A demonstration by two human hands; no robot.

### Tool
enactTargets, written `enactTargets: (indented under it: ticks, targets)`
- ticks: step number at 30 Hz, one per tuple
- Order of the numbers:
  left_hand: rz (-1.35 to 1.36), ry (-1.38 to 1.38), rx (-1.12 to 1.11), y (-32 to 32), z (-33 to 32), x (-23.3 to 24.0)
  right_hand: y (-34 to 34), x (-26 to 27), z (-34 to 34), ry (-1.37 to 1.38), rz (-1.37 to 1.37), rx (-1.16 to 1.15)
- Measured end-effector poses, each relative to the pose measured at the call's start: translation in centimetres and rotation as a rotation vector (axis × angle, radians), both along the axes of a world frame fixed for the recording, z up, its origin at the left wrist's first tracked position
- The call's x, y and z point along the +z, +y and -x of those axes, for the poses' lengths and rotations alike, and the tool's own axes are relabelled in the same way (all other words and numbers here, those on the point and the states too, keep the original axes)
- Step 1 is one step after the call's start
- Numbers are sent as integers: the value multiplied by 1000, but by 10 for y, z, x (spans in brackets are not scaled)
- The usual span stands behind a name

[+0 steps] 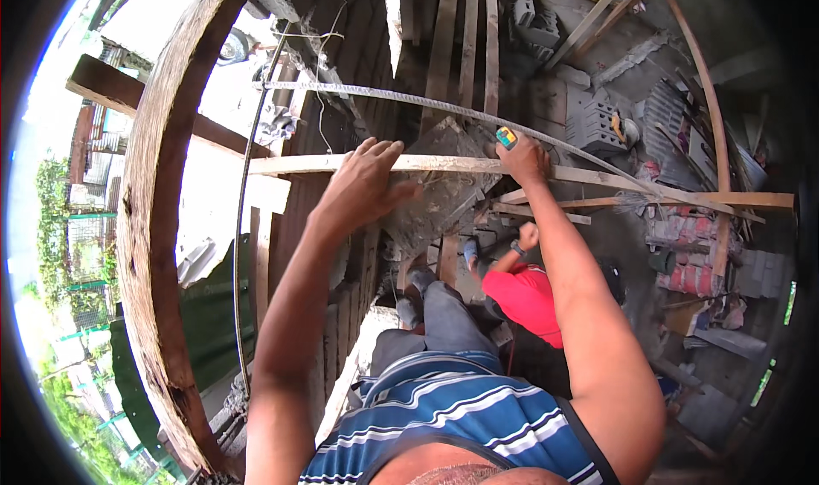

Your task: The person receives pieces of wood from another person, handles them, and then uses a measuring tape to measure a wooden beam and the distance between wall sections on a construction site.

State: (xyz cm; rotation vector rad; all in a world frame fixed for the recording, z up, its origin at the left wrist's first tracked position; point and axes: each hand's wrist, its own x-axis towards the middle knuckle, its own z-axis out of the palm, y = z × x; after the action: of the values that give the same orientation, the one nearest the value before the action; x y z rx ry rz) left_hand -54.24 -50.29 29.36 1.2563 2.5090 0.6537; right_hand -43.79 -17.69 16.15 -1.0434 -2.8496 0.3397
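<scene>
A pale wooden batten (448, 163) crosses in front of me at arm's length. My left hand (359, 187) lies across it with the fingers over the top; its thumb is spread to the side and blurred. In my right hand (528, 160) is a small yellow and teal tape measure (506, 137), held right at the batten. That hand hides part of the strip, and I cannot tell whether it also grips the wood. Just beyond both hands runs a ribbed steel rebar (384, 93), slanting down to the right until it meets the batten.
A thick weathered timber post (153, 229) and an upright dark rebar (240, 242) stand at left. Below, a person in a red shirt (524, 299) is near my legs. Planks (470, 50), hollow concrete blocks (595, 127) and red-and-white sacks (688, 280) lie lower down.
</scene>
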Motion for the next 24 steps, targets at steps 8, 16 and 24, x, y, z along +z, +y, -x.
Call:
enactTargets:
  ticks: [8,16,24]
  targets:
    - [-132,221,276,32,64,-144,-1,-9,16,-46,54,3]
    - [-107,277,318,44,45,-165,-2,-7,7,26,2,19]
    - [-98,51,350,26,50,-176,-5,-17,9,-42,62,40]
